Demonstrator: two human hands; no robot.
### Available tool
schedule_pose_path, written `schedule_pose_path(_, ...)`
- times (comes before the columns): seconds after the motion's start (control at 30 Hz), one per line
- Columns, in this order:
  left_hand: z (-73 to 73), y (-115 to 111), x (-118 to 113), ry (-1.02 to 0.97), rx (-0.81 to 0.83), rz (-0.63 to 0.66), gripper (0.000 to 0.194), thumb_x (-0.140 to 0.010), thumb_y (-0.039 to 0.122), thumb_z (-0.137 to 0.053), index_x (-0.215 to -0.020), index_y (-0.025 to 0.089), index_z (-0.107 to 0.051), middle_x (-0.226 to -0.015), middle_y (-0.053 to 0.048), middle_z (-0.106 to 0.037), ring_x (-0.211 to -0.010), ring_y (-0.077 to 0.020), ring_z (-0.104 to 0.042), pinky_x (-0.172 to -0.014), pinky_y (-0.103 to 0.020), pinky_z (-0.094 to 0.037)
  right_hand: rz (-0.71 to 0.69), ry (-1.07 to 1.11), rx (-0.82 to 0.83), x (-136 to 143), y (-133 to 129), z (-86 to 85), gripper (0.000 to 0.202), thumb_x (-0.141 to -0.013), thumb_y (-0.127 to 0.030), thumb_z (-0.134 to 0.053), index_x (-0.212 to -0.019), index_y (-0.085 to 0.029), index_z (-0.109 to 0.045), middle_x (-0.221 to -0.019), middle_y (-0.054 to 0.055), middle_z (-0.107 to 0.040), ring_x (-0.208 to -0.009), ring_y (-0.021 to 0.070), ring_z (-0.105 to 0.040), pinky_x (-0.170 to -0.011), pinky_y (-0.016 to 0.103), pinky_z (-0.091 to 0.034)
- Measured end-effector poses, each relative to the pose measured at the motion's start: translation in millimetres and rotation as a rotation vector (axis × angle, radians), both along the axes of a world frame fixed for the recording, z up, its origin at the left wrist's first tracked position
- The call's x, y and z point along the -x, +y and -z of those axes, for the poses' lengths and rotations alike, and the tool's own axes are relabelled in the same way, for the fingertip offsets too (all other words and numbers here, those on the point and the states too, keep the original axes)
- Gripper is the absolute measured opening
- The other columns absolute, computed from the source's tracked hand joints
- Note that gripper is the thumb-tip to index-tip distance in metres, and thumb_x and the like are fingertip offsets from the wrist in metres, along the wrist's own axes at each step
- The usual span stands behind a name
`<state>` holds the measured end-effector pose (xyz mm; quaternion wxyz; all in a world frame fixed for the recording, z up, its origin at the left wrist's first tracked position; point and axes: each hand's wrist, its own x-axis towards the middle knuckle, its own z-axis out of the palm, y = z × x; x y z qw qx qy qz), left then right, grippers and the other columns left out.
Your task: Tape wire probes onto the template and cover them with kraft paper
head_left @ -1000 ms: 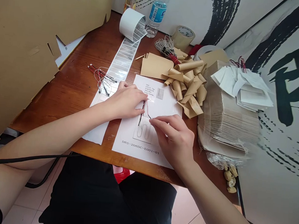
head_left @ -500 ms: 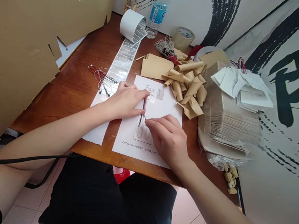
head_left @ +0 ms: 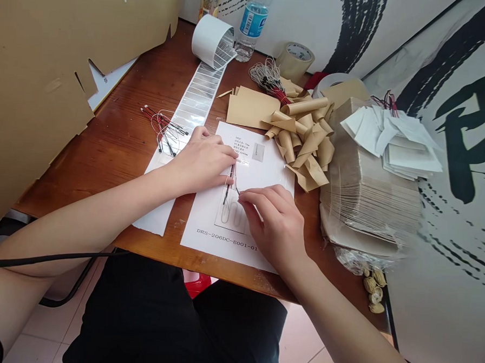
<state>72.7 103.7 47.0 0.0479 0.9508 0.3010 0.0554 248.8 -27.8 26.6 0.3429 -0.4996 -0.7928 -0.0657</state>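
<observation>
A thin wire lead (head_left: 226, 194) with red and black strands and a pale loop lies on a printed white sheet (head_left: 198, 217). My left hand (head_left: 205, 160) rests on the sheet's upper part, its forefinger stretched over the lead's top end and its thumb apart beside the strands. In a pinch, my right hand (head_left: 275, 216) grips one dark strand of the lead, pulled out to the right above the drawing. More wire leads (head_left: 169, 134) lie left of my left hand, across a label strip (head_left: 196, 95) and the wood.
A label roll (head_left: 207, 39) and a water bottle (head_left: 252, 27) stand at the back. Brown paper pieces (head_left: 306, 130), a bundle of leads (head_left: 268, 77) and a tape roll (head_left: 295, 59) lie beyond the sheet. Right is a wrapped stack (head_left: 367, 193); left, a cardboard box (head_left: 70, 58).
My right hand has shifted very slightly to the right with the pinched strand, which now angles farther from the other strands. My left hand stays in place on the sheet.
</observation>
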Motion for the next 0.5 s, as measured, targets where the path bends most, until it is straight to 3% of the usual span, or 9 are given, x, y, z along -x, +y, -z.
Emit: schedule_pose_path(0.5,1.6,-1.8,-1.6,-0.016,-0.032,0.038,0.028,-0.099,0.036,-0.064,-0.120,0.021,-0.076,-0.136,-0.004,-0.073,-0.119,-0.0296,-0.061,-0.101,-0.048,-0.028,-0.038,0.029,0.023,1.2,0.6,0.3,0.014,-0.095,-0.007,-0.066,-0.094,-0.021,-0.064,-0.089,0.003,-0.078,-0.078,0.0189,-0.063,-0.069,0.034,-0.049)
